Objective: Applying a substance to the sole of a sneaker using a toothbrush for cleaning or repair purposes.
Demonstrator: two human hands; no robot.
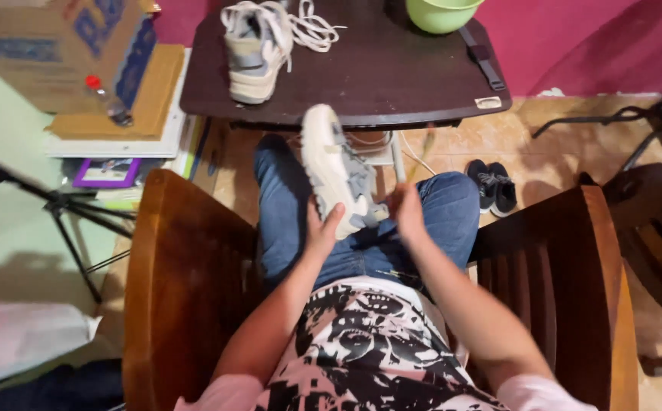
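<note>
A person seated in a wooden armchair (186, 266) holds a pale grey-and-white sneaker (337, 171) over the lap, its sole turned up and its toe pointing away toward the table. The left hand (320, 228) cups the heel end, thumb raised along the shoe's side and fingers wrapped beneath; the right hand (407, 209) sits against the shoe's other side near its grey panel, fingers loosely curled, though whether it truly grips cannot be told from here. Blue jeans (285, 205) and a pink, black-printed shirt (369, 350) fill the space below. Just ahead, a dark brown table (392, 76) crowds the knees, bearing the matching sneaker (255, 49) with its white laces (312, 27) spilled loose, a green bowl (441, 11) and a dark strap (483, 57). On the tiled floor beyond the right knee lies a pair of black shoes (492, 186). To the left stand a cardboard box (49, 46), a small red-capped bottle (106, 99) and a black tripod (64, 209).
</note>
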